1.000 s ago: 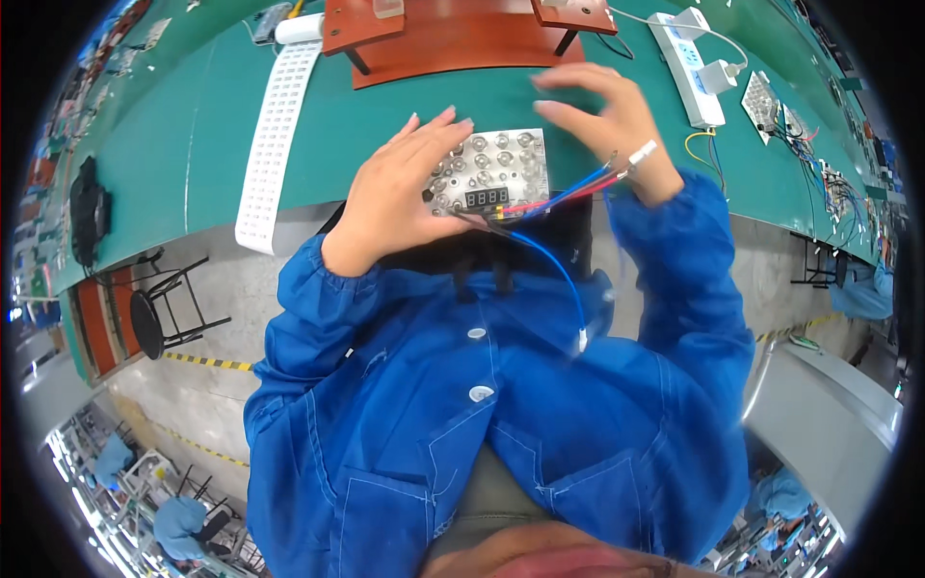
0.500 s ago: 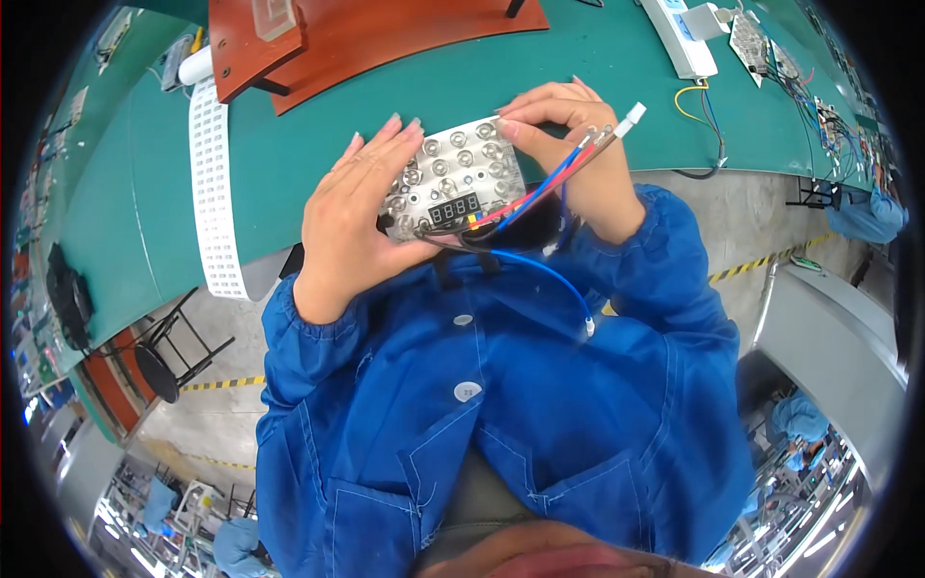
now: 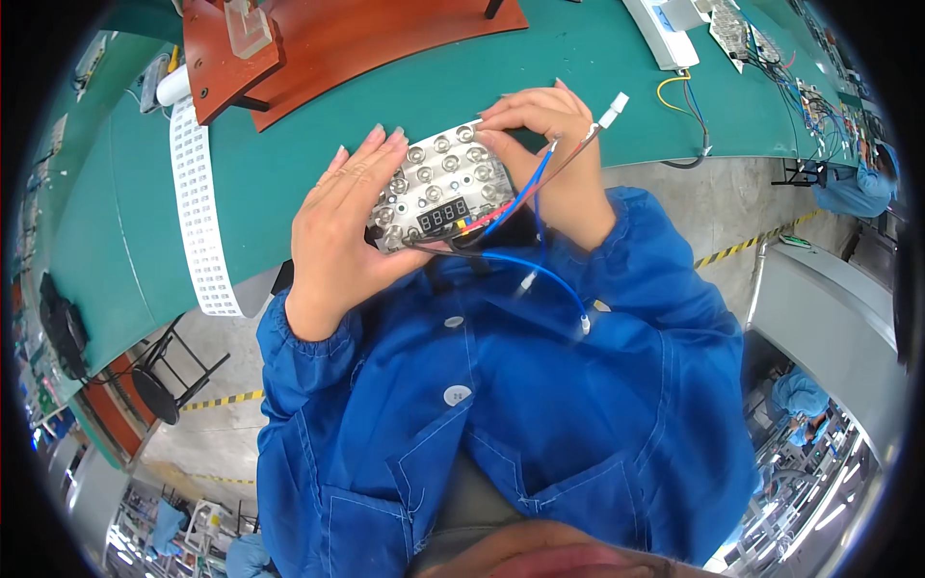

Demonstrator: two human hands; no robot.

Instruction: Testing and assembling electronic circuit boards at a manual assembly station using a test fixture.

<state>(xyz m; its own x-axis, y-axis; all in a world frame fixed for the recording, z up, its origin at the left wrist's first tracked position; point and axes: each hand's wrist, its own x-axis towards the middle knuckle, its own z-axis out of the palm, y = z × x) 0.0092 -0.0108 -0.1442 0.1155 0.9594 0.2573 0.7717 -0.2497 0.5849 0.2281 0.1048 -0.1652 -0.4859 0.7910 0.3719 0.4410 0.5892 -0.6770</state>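
Between both hands, above the near edge of the table, I hold a white circuit board point(image 3: 451, 173). Round metal springs cover its face, and a dark digit display point(image 3: 443, 215) sits near its lower edge. My left hand point(image 3: 342, 231) grips the board's left side, thumb along the bottom and fingers stretched up the edge. My right hand point(image 3: 559, 144) is closed on the upper right corner, thumb on the face. Blue, red and black wires point(image 3: 515, 205) come off the lower part; some rise across my right hand to a white connector point(image 3: 613, 110), another ends in a plug point(image 3: 585, 326) before my jacket.
A red-brown fixture point(image 3: 337, 48) stands at the back of the green table point(image 3: 318, 120). On the left a strip of printed labels point(image 3: 198, 212) hangs over the edge. A white power strip point(image 3: 665, 39) and wired boards point(image 3: 752, 43) lie back right. A black stool point(image 3: 159, 385) is left.
The board and both hands sit slightly further left in view, as does the table. The board is tilted a little more, and the loose wires have shifted. Both hands keep their hold.
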